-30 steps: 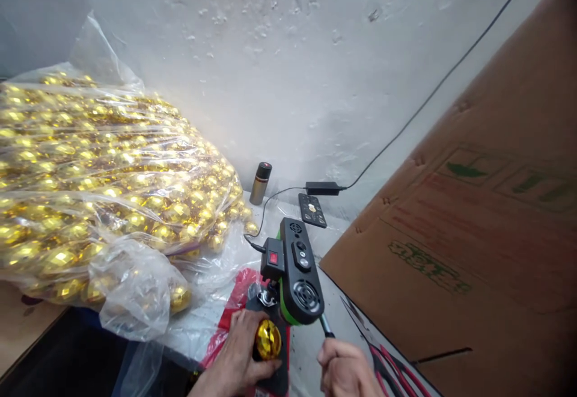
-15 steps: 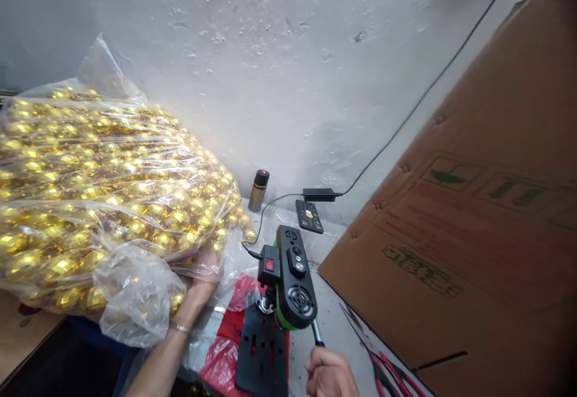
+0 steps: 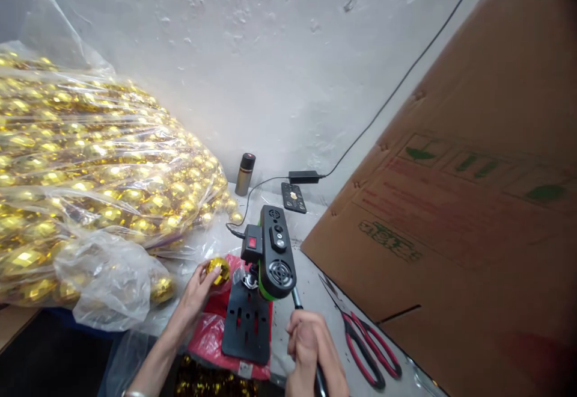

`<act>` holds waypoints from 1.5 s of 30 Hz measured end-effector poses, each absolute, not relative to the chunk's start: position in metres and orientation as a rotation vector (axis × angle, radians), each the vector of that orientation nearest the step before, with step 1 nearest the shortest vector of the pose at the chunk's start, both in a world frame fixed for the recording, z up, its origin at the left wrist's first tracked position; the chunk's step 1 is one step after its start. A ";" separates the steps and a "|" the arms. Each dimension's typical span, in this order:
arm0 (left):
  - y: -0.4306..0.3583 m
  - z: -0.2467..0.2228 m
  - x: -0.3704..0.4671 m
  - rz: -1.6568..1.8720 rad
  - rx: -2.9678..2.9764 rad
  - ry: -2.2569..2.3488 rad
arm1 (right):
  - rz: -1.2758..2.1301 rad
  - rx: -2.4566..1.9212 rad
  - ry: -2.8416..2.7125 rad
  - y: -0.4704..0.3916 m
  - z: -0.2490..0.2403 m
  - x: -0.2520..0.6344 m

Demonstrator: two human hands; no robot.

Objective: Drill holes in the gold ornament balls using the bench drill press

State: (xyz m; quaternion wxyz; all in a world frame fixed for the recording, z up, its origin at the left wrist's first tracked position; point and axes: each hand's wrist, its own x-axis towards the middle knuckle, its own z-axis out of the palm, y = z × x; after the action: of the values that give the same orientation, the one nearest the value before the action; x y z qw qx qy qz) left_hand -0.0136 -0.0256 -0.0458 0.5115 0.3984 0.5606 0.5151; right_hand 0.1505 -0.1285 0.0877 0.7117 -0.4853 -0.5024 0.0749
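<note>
My left hand (image 3: 195, 292) is closed on a shiny gold faceted ball (image 3: 219, 271), just left of a small black drill-press-like machine (image 3: 278, 249). The machine has a red switch on its side and a slotted black base plate (image 3: 246, 331). My right hand (image 3: 311, 346) is wrapped round the machine's lever handle (image 3: 296, 298). A large clear plastic bag (image 3: 108, 162) full of similar gold balls stands behind and left of my left hand. Under the base plate lies red plastic (image 3: 211, 334).
Scissors (image 3: 369, 349) with red and black handles lie right of my right hand. A large cardboard box (image 3: 433, 216) leans along the right. Toward the wall stand a spray-can-like cylinder (image 3: 244, 174), a black power adapter (image 3: 303, 177) with a cable, and a phone (image 3: 293, 197).
My left hand has come out of the bag toward the machine, holding a gold ball. My right hand stays on the lever. The view has shifted, showing more of the scissors.
</note>
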 end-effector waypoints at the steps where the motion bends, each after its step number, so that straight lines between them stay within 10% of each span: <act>1: -0.037 -0.050 -0.008 1.235 0.919 1.311 | 0.137 -1.038 -1.162 -0.126 0.088 0.154; 20: -0.093 -0.069 0.022 1.086 1.930 1.274 | 0.026 -0.951 -1.379 -0.123 0.072 0.171; 45: -0.081 -0.062 0.018 0.880 1.841 1.203 | 0.019 -0.923 -1.333 -0.123 0.065 0.169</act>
State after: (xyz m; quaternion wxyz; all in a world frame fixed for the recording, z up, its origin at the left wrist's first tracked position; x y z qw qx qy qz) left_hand 0.0180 -0.0806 -0.0619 0.3769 0.7198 0.4706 0.3440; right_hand 0.1688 -0.1229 0.0647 0.6889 -0.4126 -0.5960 0.0083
